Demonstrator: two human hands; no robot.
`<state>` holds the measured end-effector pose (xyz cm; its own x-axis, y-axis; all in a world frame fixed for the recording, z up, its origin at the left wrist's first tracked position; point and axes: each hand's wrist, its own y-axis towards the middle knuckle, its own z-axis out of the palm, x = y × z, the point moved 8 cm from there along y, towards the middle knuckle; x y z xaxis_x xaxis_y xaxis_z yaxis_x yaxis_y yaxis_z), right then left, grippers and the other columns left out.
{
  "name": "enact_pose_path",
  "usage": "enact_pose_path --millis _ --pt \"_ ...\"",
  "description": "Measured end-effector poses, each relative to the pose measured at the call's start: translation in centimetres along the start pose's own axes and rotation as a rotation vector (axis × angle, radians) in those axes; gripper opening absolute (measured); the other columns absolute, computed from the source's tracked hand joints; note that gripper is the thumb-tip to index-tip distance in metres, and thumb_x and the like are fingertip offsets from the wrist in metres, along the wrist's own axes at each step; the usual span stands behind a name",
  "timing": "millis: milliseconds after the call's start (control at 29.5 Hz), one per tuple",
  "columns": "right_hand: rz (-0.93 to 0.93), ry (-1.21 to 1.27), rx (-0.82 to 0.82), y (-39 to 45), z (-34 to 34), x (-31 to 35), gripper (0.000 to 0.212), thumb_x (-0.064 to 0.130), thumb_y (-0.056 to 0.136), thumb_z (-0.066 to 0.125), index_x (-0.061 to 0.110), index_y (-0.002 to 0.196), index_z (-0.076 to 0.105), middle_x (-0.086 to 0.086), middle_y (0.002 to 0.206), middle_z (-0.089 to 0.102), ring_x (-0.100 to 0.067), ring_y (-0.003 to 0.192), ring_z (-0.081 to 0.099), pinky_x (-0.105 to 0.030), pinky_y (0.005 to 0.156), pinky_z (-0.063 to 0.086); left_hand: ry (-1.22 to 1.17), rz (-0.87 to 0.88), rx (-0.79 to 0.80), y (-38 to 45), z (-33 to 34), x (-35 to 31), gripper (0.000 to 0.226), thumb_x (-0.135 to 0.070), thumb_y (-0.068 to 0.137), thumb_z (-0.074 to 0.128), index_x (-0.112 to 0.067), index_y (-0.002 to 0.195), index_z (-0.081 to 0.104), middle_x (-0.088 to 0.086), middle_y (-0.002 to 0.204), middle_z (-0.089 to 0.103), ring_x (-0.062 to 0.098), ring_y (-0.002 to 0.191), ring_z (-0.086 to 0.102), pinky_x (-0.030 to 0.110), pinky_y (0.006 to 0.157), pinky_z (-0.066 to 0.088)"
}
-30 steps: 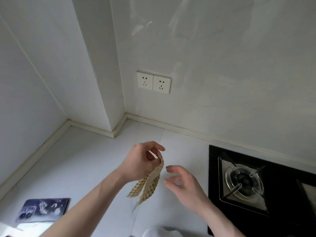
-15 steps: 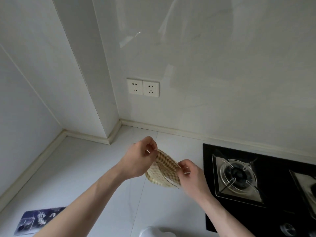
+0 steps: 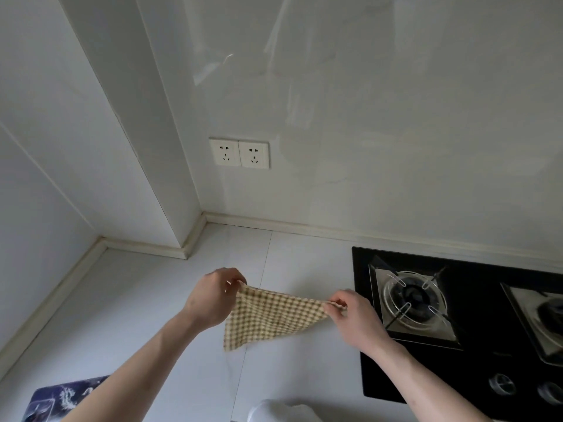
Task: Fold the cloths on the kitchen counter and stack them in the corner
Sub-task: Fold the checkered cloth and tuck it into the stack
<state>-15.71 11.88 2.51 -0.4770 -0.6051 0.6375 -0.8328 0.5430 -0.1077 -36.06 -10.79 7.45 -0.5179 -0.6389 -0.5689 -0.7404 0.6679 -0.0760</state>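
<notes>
Head view: the checked cloth (image 3: 271,316) hangs spread above the desk (image 3: 137,300), between both hands; left hand (image 3: 213,298) pinches one top corner, right hand (image 3: 355,315) pinches the other.

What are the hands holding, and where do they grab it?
The checked cloth. The left hand pinches one top corner, the right hand the other, so it hangs spread above the counter.
</notes>
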Motion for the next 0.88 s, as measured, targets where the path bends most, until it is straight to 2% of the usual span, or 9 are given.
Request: enact_pose_path --millis 102,204,271,373,611,746,882 --pt "-0.043 0.036 -0.098 0.9 -2.3 0.7 0.012 0.035 0.097 0.066 0.025 0.092 0.065 0.014 0.092 0.062 0.002 0.086 0.060 -0.011 0.071 0.044 -0.072 0.007 -0.060 0.6 -1.1 0.1 0.020 -0.017 0.100 0.057 -0.029 0.095 0.072 -0.014 0.098 0.065 0.001 0.085 0.065 0.012 0.069 0.043" --pt "-0.064 0.100 -0.150 1.6 -4.4 1.4 0.007 0.032 0.098 0.065 0.026 0.097 0.066 0.016 0.095 0.066 0.002 0.092 0.062 -0.017 0.080 0.050 -0.142 0.036 -0.088 0.9 -1.9 -0.3 0.018 -0.017 0.099 0.062 -0.031 0.094 0.072 -0.017 0.101 0.065 0.001 0.081 0.067 0.007 0.066 0.044" --pt "-0.057 0.106 -0.098 1.6 -4.7 1.2 0.003 0.028 0.099 0.064 0.028 0.101 0.066 0.018 0.099 0.068 0.003 0.097 0.062 -0.020 0.085 0.052 -0.158 0.042 -0.070 0.8 -1.7 -0.2 0.017 -0.018 0.099 0.063 -0.032 0.094 0.072 -0.017 0.102 0.065 0.001 0.080 0.068 0.008 0.064 0.045" --pt "-0.040 0.079 -0.022 0.6 -4.1 0.5 0.008 0.026 0.098 0.065 0.034 0.098 0.066 0.019 0.098 0.068 0.001 0.095 0.064 -0.023 0.083 0.056 -0.145 0.044 -0.044 0.0 -0.7 0.3 0.017 -0.016 0.098 0.064 -0.030 0.093 0.073 -0.017 0.101 0.066 0.000 0.080 0.067 0.008 0.065 0.046" --pt "0.055 0.062 0.111 -3.6 0.2 -3.4 0.014 0.026 0.093 0.071 0.038 0.089 0.067 0.018 0.090 0.071 0.001 0.089 0.064 -0.021 0.075 0.051 0.035 0.017 0.181 -2.8 5.2 3.7 0.016 -0.025 0.097 0.064 -0.039 0.094 0.071 -0.017 0.097 0.066 -0.001 0.078 0.066 0.021 0.075 0.053" --pt "0.151 -0.037 0.237 -6.0 4.7 -6.7 0.030 0.018 0.093 0.068 0.045 0.081 0.061 0.018 0.086 0.067 0.009 0.086 0.061 -0.008 0.070 0.045 0.077 -0.083 0.338 -5.1 9.8 6.7 0.019 -0.029 0.098 0.059 -0.044 0.089 0.065 -0.022 0.102 0.066 0.001 0.087 0.064 0.018 0.076 0.047" --pt "0.228 -0.092 0.378 -8.2 8.6 -9.1 0.025 0.019 0.093 0.067 0.041 0.082 0.062 0.012 0.086 0.065 0.000 0.073 0.061 -0.010 0.064 0.044 0.127 -0.110 0.461 -7.5 13.7 9.0 0.019 -0.031 0.098 0.055 -0.042 0.084 0.062 -0.023 0.105 0.067 0.002 0.092 0.062 0.016 0.075 0.042"
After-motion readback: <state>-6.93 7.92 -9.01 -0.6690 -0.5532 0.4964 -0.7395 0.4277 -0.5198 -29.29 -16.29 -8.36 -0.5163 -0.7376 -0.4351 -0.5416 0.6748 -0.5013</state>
